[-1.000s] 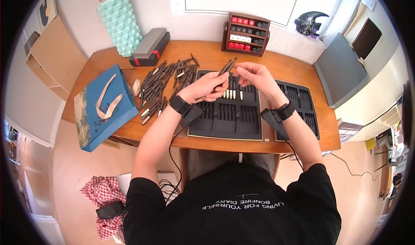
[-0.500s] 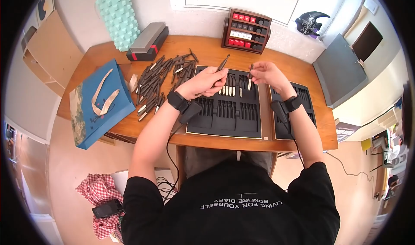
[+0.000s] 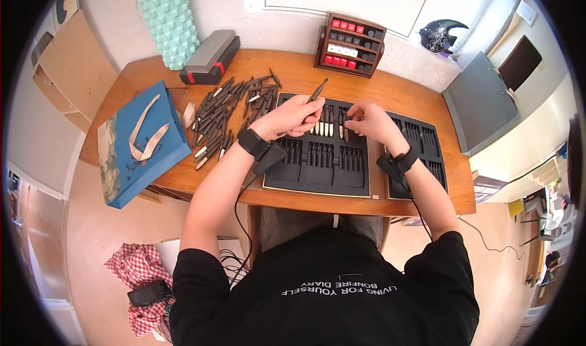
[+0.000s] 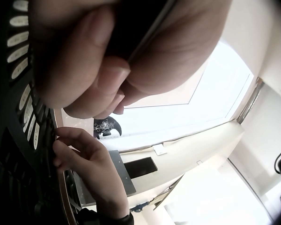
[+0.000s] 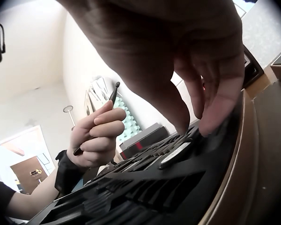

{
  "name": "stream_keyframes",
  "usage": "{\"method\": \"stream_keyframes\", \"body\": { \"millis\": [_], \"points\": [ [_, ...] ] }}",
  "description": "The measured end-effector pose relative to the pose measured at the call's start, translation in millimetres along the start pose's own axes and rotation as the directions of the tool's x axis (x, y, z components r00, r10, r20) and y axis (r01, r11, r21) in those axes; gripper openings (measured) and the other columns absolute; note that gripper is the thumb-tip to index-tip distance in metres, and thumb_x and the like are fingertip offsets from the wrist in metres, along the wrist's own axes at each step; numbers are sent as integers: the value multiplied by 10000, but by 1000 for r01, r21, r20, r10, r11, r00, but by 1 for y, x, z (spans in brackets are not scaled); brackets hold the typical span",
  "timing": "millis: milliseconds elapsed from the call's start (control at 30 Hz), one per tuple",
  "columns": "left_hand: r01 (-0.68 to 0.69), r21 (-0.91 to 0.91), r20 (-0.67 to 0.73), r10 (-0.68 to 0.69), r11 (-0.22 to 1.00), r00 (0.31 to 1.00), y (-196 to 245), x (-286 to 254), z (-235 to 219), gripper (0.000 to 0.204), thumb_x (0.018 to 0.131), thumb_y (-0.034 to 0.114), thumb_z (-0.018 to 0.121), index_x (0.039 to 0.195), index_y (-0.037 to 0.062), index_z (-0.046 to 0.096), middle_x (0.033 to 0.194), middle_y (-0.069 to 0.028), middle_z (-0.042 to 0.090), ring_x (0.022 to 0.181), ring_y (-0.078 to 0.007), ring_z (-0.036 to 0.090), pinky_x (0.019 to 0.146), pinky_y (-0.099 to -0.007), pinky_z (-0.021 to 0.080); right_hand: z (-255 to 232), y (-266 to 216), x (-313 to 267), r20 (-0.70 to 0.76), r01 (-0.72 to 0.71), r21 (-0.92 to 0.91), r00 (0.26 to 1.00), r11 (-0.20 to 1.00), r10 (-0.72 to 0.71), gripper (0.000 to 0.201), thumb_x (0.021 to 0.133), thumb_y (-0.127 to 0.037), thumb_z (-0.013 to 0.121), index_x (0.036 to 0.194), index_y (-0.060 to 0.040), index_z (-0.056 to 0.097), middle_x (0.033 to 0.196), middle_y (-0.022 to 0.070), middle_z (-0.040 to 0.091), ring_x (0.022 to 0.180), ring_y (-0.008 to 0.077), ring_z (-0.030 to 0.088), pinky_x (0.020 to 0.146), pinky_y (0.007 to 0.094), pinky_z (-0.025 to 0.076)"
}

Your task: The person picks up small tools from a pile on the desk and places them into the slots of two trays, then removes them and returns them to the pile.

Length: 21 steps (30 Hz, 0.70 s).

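Observation:
My left hand (image 3: 292,115) grips a dark slim stick (image 5: 114,92) with a small knobbed tip that points up out of the fist. Over the upper right of the black slotted tray (image 3: 317,184), my right hand (image 3: 371,123) pinches another dark stick (image 3: 346,133), its fingertips low among the slots. In the right wrist view, thumb and finger close at the end of a stick with a pale oval plate (image 5: 175,155). Left of it in the tray lies a row of sticks with pale oval ends (image 3: 321,128).
A loose heap of dark sticks (image 3: 213,120) covers the desk left of the tray. A second slotted tray (image 3: 421,138) stands to the right. A blue gift bag (image 3: 143,157), a grey-black box (image 3: 210,59) and a wooden rack of red, black and white cubes (image 3: 350,44) surround the work.
My right hand took one stick from the two my left hand held, carried it right, then lowered it to the tray. The left hand keeps one stick, nearly in place.

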<state>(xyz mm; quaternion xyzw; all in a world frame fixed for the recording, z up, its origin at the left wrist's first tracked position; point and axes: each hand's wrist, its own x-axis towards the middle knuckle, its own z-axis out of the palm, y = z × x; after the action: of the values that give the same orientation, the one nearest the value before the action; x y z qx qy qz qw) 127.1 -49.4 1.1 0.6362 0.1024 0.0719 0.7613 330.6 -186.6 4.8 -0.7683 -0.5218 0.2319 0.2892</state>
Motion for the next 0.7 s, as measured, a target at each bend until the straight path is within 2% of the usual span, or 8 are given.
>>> {"method": "stream_keyframes", "body": {
  "millis": [67, 167, 400, 500, 567, 600, 667, 700],
  "points": [
    [-1, 11, -7, 1, 1000, 1000, 0, 0, 0, 407, 1022, 346, 409, 695, 103, 405, 551, 65, 337, 373, -23, 288, 326, -199, 189, 2, 3, -2, -8, 75, -142, 997, 987, -77, 325, 747, -162, 756, 986, 18, 630, 766, 107, 652, 715, 209, 651, 643, 318, 512],
    [2, 16, -9, -2, 1000, 1000, 0, 1, 0, 405, 1022, 344, 411, 696, 104, 406, 557, 64, 341, 376, -22, 290, 327, -199, 189, 5, 2, -2, -45, 81, -200, 995, 977, -92, 347, 730, -181, 766, 982, 16, 630, 785, 117, 659, 763, 238, 654, 690, 334, 509],
    [5, 5, 6, -5, 1000, 1000, 0, 0, -1, 397, 1021, 339, 417, 702, 104, 409, 555, 67, 338, 375, -17, 285, 328, -196, 187, 2, 6, 6, -50, 88, -229, 993, 969, -102, 327, 724, -159, 760, 971, 10, 629, 776, 122, 655, 760, 256, 653, 686, 340, 508],
    [-3, 1, 10, 3, 1000, 1000, 1, 0, 0, 396, 1021, 337, 419, 701, 104, 409, 554, 69, 337, 373, -17, 283, 328, -197, 186, -1, -1, -2, -54, 110, -285, 990, 952, -130, 343, 733, -165, 752, 1018, -14, 636, 777, 128, 649, 763, 276, 646, 689, 355, 509],
    [-7, 0, 8, 7, 1000, 1000, 1, -1, -1, 397, 1021, 337, 416, 700, 104, 409, 555, 69, 337, 373, -16, 282, 329, -197, 187, -2, -6, -12, 16, 221, -440, 971, 870, -239, 341, 764, -158, 718, 1079, -52, 642, 814, 138, 637, 792, 299, 642, 710, 377, 515],
    [-7, 3, 11, 7, 1000, 1000, 0, 0, -1, 398, 1022, 337, 413, 699, 104, 409, 556, 70, 337, 373, -15, 281, 329, -197, 187, 1, -3, -15, 22, 222, -440, 971, 870, -237, 341, 764, -158, 718, 1079, -52, 642, 814, 138, 637, 792, 299, 642, 710, 377, 515],
    [-3, 7, 12, 3, 1000, 1000, -2, 1, -2, 399, 1022, 338, 412, 699, 104, 409, 556, 70, 336, 374, -14, 280, 330, -198, 189, 8, 6, -20, 23, 330, -673, 904, 662, -427, 316, 818, -182, 662, 1119, -90, 646, 877, 147, 621, 833, 309, 640, 741, 390, 521],
    [0, 15, 14, 0, 1000, 1000, -3, 2, -1, 401, 1023, 340, 410, 699, 104, 408, 557, 70, 336, 374, -13, 280, 330, -198, 190, 10, 4, -21, 25, 329, -670, 906, 665, -423, 316, 818, -182, 662, 1119, -90, 646, 877, 147, 621, 833, 309, 640, 741, 390, 521]
  ]
}}
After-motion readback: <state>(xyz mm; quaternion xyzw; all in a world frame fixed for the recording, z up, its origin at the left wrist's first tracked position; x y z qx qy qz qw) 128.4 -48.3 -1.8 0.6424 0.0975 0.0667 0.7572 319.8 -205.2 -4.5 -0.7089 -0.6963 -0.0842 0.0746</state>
